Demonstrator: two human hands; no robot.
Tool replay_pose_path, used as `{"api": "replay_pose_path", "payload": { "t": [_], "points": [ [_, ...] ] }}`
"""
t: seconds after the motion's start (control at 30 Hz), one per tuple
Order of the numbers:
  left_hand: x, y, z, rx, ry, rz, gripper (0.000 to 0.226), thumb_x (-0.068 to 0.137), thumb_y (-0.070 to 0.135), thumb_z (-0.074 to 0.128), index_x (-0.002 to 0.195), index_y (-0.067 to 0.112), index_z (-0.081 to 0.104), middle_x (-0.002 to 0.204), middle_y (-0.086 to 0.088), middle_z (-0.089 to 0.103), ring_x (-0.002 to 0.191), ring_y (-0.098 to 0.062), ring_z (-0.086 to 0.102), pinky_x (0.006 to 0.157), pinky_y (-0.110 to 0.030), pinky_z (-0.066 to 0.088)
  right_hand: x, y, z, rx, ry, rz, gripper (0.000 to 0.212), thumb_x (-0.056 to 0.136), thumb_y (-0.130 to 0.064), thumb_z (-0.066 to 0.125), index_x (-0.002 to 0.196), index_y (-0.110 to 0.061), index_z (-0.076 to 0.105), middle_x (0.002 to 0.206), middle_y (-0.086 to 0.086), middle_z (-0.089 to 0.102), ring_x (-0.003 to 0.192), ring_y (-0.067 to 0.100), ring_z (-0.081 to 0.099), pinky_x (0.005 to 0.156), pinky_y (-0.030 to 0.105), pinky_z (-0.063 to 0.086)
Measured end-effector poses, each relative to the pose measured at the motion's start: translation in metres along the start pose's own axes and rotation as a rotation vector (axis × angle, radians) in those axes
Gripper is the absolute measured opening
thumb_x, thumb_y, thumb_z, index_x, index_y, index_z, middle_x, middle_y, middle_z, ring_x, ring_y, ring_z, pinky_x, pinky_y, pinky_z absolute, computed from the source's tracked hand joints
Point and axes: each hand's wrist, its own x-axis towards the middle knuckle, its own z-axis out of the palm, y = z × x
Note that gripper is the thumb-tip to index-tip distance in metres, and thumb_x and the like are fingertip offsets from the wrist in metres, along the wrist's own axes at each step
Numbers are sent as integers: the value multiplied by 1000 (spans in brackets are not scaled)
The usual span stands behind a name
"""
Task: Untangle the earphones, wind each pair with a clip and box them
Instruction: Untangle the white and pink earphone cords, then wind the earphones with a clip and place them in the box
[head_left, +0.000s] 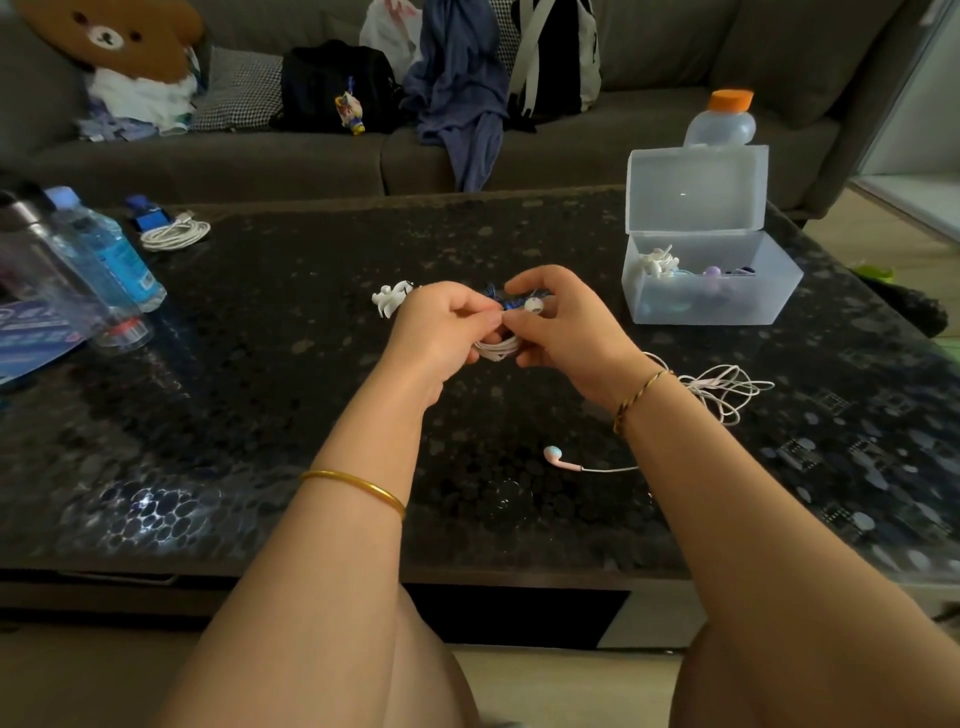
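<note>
Two hands meet over the black speckled table (311, 415): our left hand (441, 327) and right hand (563, 332) each pinch the coiled white earphone cord (496, 351) between them. Fingers hide the coil's top. The blue tangle (492, 295) behind is unclear. We cannot read the label on the clear plastic water bottle (111, 254).

— Can any writing be read here?
— None. The water bottle (111, 254) wears a blue label with pale print, too blurred to make out.
— And the blue leaflet (31, 332) at the table's left edge?
— It carries light lettering, but that is just as blurred and unreadable.
</note>
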Motion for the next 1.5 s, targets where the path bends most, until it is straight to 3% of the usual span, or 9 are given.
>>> {"api": "replay_pose_path", "payload": {
  "t": [0.3,0.47,0.6,0.73,0.93,1.2,1.3,1.43,1.5],
  "points": [
    [15,-21,-9,-225,1,-115,5,91,8,63,87,10,60,79,-7,67,78,-23,57,55,-22,43,9,1,19,86,21,78,3,88,-4,62,91,-4,63,79,7,66,64,10,65,56,20,56],
    [26,-28,-20,-241,-98,-230,7,96,16,56,91,14,60,95,-7,70,83,-16,66,57,-22,46,17,7,30,-83,62,34,7,87,-6,64,83,-11,63,81,7,68,71,22,70,59,25,57],
    [64,-48,-31,-70,97,-283,17,98,14,48,96,8,63,97,-5,67,79,-17,65,58,-26,51,25,12,31,-118,93,53,8,87,-6,64,84,-13,65,86,10,70,74,25,71,63,29,59],
    [104,-81,-41,279,446,-223,26,93,4,52,117,2,61,118,-17,62,106,-33,61,91,-39,51,28,14,32,-75,78,65,5,87,-5,63,87,-10,66,83,9,70,75,27,71,60,24,58],
    [144,-96,-38,357,406,-196,40,95,18,57,133,16,50,138,-13,41,119,-30,51,98,-34,42,31,18,35,-62,43,60,8,87,-5,63,84,-12,65,81,8,70,72,25,71,62,24,58],
    [150,-92,-45,511,398,-241,42,93,17,61,131,5,46,134,-15,52,123,-31,50,98,-37,43,30,19,30,-63,23,79,8,87,-5,63,84,-12,65,83,9,70,70,22,70,57,19,56],
    [134,-89,-57,611,289,-325,45,92,28,61,129,3,48,129,-16,55,117,-33,54,90,-38,45,28,16,30,-52,16,83,11,88,-4,62,82,-12,64,82,10,69,69,21,68,55,17,55],
    [91,-82,-84,759,-31,-378,26,88,6,55,112,0,64,90,-15,61,78,-27,57,60,-30,43,19,10,33,-24,-1,71,13,88,-1,61,80,-11,64,79,9,67,65,15,65,52,16,54],
    [67,-73,-90,755,-223,-424,20,87,5,59,107,4,64,86,-12,60,74,-21,56,59,-26,43,13,7,34,-16,-12,71,12,87,-1,61,80,-10,64,78,9,67,63,14,64,52,16,54]
  ]
}}
